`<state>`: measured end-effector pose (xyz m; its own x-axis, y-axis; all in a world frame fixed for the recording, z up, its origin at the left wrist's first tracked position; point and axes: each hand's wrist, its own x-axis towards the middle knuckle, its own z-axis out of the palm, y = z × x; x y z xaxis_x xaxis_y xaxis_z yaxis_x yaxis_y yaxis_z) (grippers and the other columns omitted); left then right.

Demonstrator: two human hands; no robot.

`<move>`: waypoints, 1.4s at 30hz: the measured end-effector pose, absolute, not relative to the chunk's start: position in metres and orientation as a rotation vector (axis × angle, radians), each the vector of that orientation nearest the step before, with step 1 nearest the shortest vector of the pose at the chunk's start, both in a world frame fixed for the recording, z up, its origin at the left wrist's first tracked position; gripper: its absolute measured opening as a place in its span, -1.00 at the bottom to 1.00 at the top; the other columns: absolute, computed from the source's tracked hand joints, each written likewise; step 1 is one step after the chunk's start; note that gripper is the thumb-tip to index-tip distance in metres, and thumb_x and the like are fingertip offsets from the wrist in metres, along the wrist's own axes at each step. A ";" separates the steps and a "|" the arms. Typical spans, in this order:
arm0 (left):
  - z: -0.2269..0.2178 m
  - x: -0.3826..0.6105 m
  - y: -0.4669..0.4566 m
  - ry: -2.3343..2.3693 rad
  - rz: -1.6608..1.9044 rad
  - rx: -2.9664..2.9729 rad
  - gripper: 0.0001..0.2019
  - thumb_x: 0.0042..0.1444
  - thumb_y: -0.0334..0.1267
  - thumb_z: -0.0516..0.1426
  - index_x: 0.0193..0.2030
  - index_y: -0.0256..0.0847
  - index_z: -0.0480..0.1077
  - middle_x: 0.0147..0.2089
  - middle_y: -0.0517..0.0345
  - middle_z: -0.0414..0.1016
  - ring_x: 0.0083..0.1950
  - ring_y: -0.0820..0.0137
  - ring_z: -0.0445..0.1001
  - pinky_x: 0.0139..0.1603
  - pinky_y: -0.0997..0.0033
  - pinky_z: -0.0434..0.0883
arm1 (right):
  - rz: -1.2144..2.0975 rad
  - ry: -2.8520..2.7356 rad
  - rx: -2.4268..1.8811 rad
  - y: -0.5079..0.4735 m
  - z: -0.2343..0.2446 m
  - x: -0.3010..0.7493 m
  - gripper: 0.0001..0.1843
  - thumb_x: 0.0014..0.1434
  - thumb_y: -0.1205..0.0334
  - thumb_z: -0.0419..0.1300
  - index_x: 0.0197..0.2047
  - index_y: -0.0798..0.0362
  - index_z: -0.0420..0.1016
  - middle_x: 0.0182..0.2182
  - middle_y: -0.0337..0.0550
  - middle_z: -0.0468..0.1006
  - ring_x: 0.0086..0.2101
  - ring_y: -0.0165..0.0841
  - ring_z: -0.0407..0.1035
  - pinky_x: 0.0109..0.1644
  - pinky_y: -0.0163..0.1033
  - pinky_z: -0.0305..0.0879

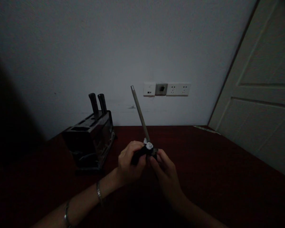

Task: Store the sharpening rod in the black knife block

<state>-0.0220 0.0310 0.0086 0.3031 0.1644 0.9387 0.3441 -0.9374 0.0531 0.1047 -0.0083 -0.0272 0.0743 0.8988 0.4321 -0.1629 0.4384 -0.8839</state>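
A honing steel (140,112) with a grey rod points up and slightly left above a dark red table (216,167). My left hand (128,163) is wrapped round its black handle. My right hand (165,167) pinches a small white scrap, perhaps tissue (148,145), against the base of the rod by the guard. Both hands meet at the middle of the table, a little above its surface. The room is dim and details of the handle are hard to make out.
A dark knife block (90,139) with two black handles (98,104) sticking up stands left of my hands. A row of wall sockets (167,89) sits on the white wall behind. A pale door (263,95) stands at the right.
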 end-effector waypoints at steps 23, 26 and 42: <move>0.010 -0.019 0.031 -1.046 -1.832 -2.459 -0.95 0.12 -0.29 0.03 -0.30 -0.19 0.28 -0.54 0.33 0.36 -0.57 0.55 0.34 -0.56 0.61 0.27 | 1.369 -1.015 -0.601 -0.006 -0.027 0.112 -0.68 0.11 -0.01 0.11 -0.44 0.07 0.22 -0.65 -0.40 0.16 -0.68 -0.58 0.01 -0.68 -0.45 -0.06; 0.015 -0.020 0.033 -1.111 -1.969 -2.361 -0.93 0.11 -0.27 0.05 -0.31 -0.20 0.29 -0.52 0.31 0.35 -0.53 0.54 0.35 -0.54 0.61 0.28 | 1.324 -1.019 -0.601 -0.001 -0.028 0.114 -0.75 0.07 0.08 0.19 -0.36 0.07 0.25 -0.64 -0.42 0.19 -0.68 -0.60 0.02 -0.67 -0.47 -0.03; 0.014 -0.021 0.032 -1.049 -1.957 -2.349 -0.94 0.10 -0.28 0.05 -0.29 -0.19 0.30 -0.55 0.34 0.35 -0.55 0.55 0.35 -0.55 0.62 0.28 | 1.266 -1.066 -0.587 -0.006 -0.017 0.111 -0.75 0.07 0.09 0.19 -0.36 0.07 0.25 -0.60 -0.31 0.39 -0.60 -0.52 0.25 -0.57 -0.43 0.15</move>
